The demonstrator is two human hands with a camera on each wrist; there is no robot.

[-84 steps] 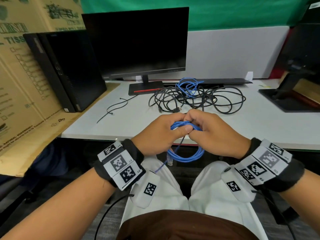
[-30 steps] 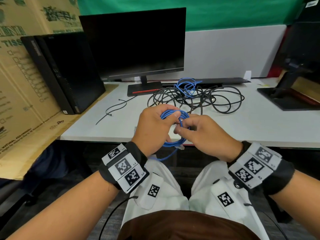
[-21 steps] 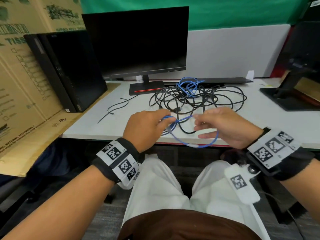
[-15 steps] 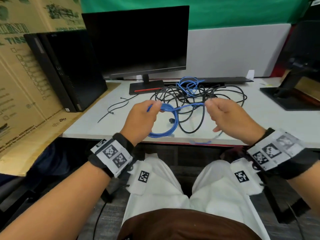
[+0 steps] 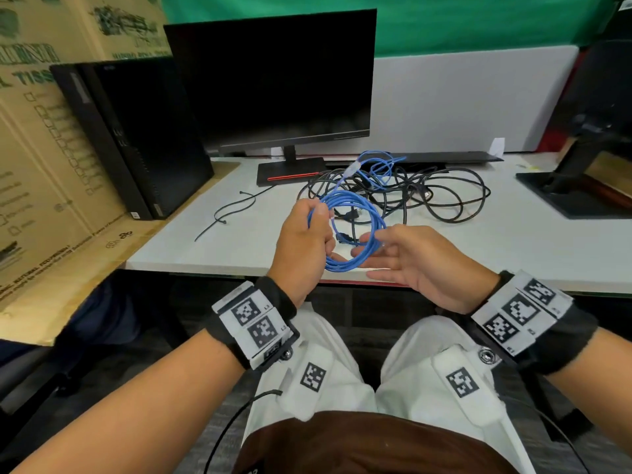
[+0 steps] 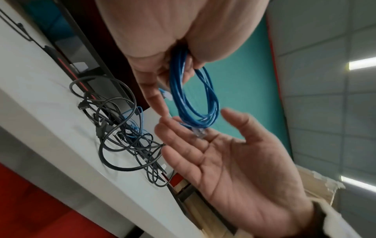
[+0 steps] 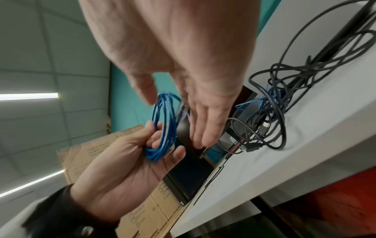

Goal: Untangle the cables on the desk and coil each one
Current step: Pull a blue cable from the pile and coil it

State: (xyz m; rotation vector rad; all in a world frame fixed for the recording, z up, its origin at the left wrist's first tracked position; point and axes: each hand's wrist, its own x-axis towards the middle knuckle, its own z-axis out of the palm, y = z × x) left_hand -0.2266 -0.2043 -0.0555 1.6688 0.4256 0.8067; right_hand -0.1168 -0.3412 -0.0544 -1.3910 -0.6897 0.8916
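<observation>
Left hand: the left hand (image 5: 302, 246), at the centre of the head view, has its fingers and thumb curled round one side of a coiled blue network cable (image 5: 349, 234) and holds it in the air above the near edge of the desk (image 5: 219, 248).
Right hand: the right hand (image 5: 415, 265), just right of the coil, is spread with fingers straight and apart; its fingertips (image 5: 362, 239) meet the coil's right side without gripping it.
Blue coil: several round loops bunched together; from the left wrist view a clear plug (image 6: 200, 132) hangs at the coil's far end over the right palm (image 6: 234, 162).
Cable end: a strand of the blue cable rises from the left hand toward the upper centre of the head view, ending in a pale plug (image 5: 352, 169).
Tangle: a heap of black cables (image 5: 424, 196) lies on the desk behind the hands, with a thinner light-blue cable (image 5: 384, 165) knotted into its top.
Loose piece: a black cable tie (image 5: 229, 213) lies on the desk left of the hands.
Surroundings: a dark monitor (image 5: 273, 80) stands at the upper centre, a black computer tower (image 5: 136, 138) at its left, and a cardboard box (image 5: 41, 165) at the far left.
</observation>
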